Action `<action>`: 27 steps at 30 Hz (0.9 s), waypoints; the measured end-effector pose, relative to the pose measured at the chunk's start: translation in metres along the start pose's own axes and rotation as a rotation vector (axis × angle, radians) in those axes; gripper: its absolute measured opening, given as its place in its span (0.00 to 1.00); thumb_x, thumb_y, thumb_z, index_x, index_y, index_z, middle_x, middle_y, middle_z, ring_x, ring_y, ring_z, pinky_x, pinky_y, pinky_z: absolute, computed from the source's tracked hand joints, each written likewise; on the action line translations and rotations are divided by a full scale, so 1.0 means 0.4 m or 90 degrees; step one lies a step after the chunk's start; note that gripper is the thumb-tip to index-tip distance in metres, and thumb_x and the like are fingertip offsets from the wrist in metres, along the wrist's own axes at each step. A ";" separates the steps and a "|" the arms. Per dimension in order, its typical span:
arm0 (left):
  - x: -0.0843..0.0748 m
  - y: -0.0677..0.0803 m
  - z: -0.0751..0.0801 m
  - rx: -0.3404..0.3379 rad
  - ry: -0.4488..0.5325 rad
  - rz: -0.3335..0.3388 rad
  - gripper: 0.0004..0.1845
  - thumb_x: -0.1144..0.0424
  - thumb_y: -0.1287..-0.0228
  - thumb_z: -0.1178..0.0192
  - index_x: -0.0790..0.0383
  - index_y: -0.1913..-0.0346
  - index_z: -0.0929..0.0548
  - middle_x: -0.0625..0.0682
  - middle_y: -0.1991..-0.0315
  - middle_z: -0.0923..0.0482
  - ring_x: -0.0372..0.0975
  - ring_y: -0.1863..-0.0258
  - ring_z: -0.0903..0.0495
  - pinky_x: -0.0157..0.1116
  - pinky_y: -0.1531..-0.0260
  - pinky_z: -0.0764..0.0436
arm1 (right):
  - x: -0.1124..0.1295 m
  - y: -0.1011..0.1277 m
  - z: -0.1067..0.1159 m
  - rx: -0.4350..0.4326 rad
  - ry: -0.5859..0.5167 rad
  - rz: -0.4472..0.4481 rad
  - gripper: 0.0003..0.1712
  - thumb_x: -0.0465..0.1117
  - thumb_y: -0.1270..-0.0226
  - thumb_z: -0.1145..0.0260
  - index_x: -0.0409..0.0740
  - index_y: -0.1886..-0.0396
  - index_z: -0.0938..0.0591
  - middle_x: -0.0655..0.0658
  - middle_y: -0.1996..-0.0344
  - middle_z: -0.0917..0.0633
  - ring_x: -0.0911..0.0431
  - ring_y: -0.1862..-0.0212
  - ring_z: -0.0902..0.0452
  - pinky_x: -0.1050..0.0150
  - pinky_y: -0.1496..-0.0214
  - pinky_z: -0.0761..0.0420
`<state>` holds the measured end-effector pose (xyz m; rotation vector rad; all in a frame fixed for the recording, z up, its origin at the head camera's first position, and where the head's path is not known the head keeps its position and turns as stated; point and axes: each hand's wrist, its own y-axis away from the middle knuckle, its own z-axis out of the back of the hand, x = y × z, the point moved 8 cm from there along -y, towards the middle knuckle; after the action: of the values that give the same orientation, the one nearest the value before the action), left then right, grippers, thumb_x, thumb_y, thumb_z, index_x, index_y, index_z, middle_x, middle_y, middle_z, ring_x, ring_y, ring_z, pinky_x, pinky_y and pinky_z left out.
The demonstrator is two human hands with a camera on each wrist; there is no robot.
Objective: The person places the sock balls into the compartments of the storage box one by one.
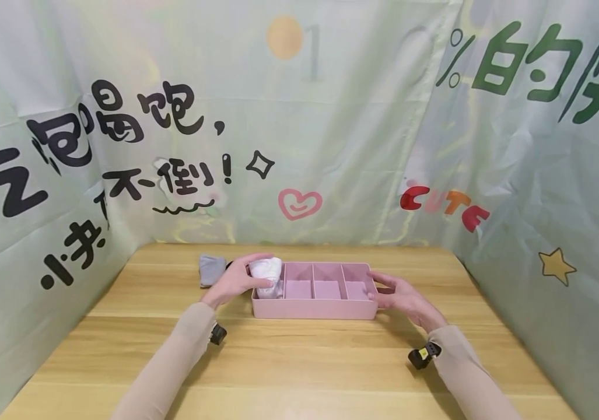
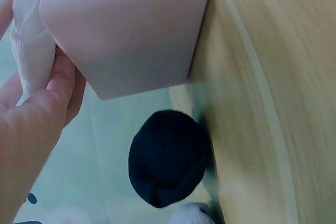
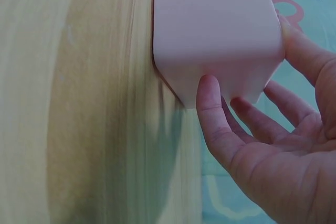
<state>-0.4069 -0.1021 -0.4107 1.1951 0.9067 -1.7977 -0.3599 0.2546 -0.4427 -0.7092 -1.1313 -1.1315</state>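
Note:
A pink divided box (image 1: 314,309) stands on the wooden table (image 1: 289,373). My left hand (image 1: 240,281) grips a white rolled sock (image 1: 266,269) over the box's leftmost compartment; in the left wrist view the white sock (image 2: 30,40) shows beside the box wall (image 2: 126,24). My right hand (image 1: 398,293) rests against the box's right end with straight fingers; the right wrist view shows its thumb and fingers (image 3: 220,124) touching the pink corner (image 3: 215,30). A grey rolled sock (image 1: 210,269) and a black sock (image 2: 168,158) lie left of the box.
Printed cloth walls (image 1: 299,116) close in the table at the back and both sides. Bare wood lies in front of the box, towards me.

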 end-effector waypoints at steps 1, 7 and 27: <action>-0.002 -0.001 -0.004 0.004 -0.005 -0.002 0.41 0.67 0.51 0.24 0.61 0.31 0.29 0.63 0.38 0.27 0.43 0.54 0.21 0.37 0.55 0.19 | 0.000 0.000 0.000 -0.002 0.000 -0.001 0.43 0.36 0.33 0.34 0.37 0.24 0.43 0.29 0.26 0.43 0.32 0.28 0.43 0.53 0.41 0.20; -0.004 -0.008 -0.026 0.034 -0.045 -0.005 0.46 0.66 0.54 0.22 0.58 0.29 0.31 0.62 0.37 0.30 0.44 0.55 0.24 0.37 0.58 0.20 | -0.002 0.002 -0.001 -0.004 0.011 -0.010 0.43 0.38 0.33 0.33 0.38 0.23 0.43 0.30 0.26 0.43 0.33 0.28 0.43 0.54 0.41 0.21; -0.023 -0.053 -0.101 0.036 -0.119 -0.030 0.38 0.62 0.50 0.24 0.52 0.33 0.25 0.57 0.36 0.28 0.43 0.59 0.22 0.36 0.62 0.19 | -0.018 -0.007 0.005 -0.011 -0.015 -0.021 0.44 0.37 0.35 0.32 0.41 0.23 0.42 0.31 0.25 0.43 0.34 0.28 0.43 0.56 0.42 0.20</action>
<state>-0.4078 -0.0554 -0.4114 1.0270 0.7860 -1.9485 -0.3634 0.2580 -0.4492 -0.7203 -1.1579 -1.1649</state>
